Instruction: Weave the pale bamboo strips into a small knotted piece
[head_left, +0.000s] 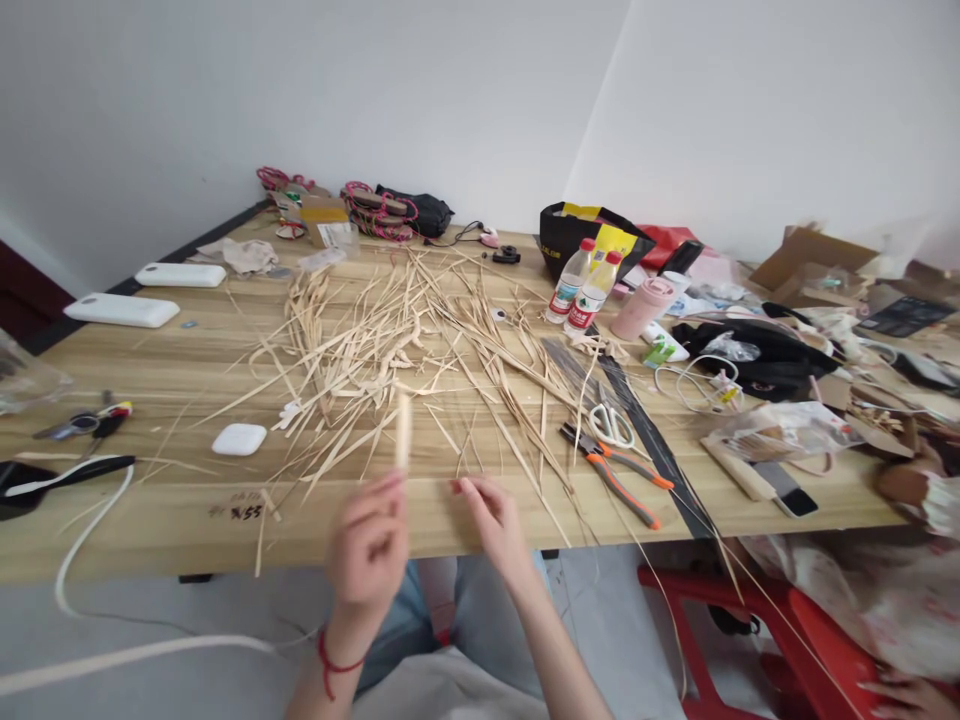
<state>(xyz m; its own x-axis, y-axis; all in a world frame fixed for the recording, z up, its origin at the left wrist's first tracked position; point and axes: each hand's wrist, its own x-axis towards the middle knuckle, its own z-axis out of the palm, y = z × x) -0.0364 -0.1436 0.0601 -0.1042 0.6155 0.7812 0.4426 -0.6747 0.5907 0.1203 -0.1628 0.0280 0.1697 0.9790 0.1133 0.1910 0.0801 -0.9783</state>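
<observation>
A long wooden table [150,370] stands against white walls [450,90] that meet at a corner. From the left, it bears two white power banks [122,309], one white earbud case [238,439], a broad scatter of pale straw strips [375,340], two water bottles [581,285], one pair of white scissors [611,425] and one pair of orange-handled pliers [615,475]. At the near edge, the left hand [367,545] pinches one upright straw strip [403,430] between closed fingers. Just beside it, the right hand [491,525] hovers with fingers loosely spread, holding nothing. Another person's sleeve [934,500] shows at far right.
</observation>
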